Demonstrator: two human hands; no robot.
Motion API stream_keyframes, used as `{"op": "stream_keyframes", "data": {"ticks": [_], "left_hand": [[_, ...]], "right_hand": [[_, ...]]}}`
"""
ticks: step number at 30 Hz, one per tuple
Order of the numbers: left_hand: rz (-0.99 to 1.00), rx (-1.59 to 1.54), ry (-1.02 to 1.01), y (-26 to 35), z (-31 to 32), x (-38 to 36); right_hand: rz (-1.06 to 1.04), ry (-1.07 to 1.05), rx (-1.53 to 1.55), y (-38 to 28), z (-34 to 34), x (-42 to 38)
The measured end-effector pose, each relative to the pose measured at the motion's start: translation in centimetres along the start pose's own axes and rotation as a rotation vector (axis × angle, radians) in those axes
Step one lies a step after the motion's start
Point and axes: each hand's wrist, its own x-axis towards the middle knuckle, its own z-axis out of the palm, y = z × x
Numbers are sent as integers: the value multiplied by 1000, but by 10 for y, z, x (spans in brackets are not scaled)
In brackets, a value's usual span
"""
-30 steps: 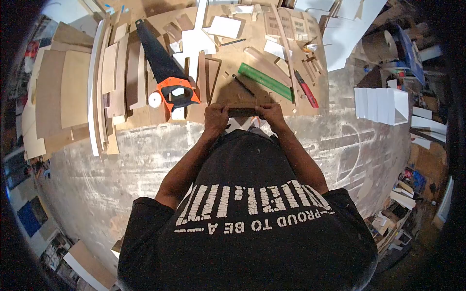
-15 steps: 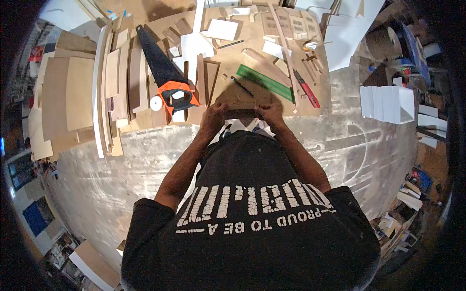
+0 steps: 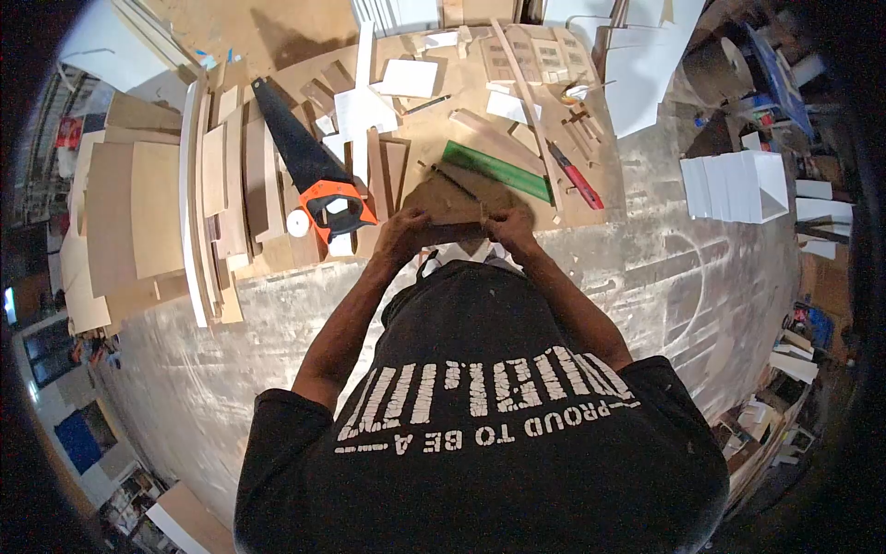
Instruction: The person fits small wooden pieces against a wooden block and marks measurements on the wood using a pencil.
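Note:
My left hand and my right hand are closed on opposite ends of a dark strip of wood at the near edge of the work table. Fingertips pinch the strip, which spans level between them in front of my shirt. Just beyond it, in my shadow, lies a dark pencil. A green ruler rests slantwise behind that pencil. Beside my left hand is the orange handle of a hand saw. To the right of the ruler is a red utility knife.
Long boards and strips are stacked at the left. White paper pieces, another pencil and small wood offcuts are scattered over the table. A roll of tape sits by the saw. White folded panels stand at the right.
The camera view has tilted slightly, shifting the table in the picture. Both hands keep their hold on the strip of wood, which appears slightly lower in the picture.

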Motion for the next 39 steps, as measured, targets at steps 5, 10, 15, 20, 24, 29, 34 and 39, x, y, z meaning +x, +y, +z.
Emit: {"op": "stream_keyframes", "data": {"ticks": [5,10,15,20,24,29,34,39], "left_hand": [[-27,-11,-28,-1,1,1],[-15,-4,-29,-8,7,1],[-66,8,-97,-4,4,2],[-36,2,-69,-6,6,0],[-41,38,-76,-1,2,0],[-41,55,-78,4,-2,1],[-51,69,-82,7,-5,2],[-56,71,-53,5,0,1]], "right_hand": [[10,-12,8,-23,-4,-9],[-36,0,-197,-26,-4,-8],[-68,-18,-260,-26,-6,-9],[-60,-8,-281,-26,-4,-10],[-28,7,-239,-20,-1,-7],[-13,71,-215,-21,3,-7],[-157,105,-275,-7,3,0],[-199,197,-300,-29,-13,-2]]}}
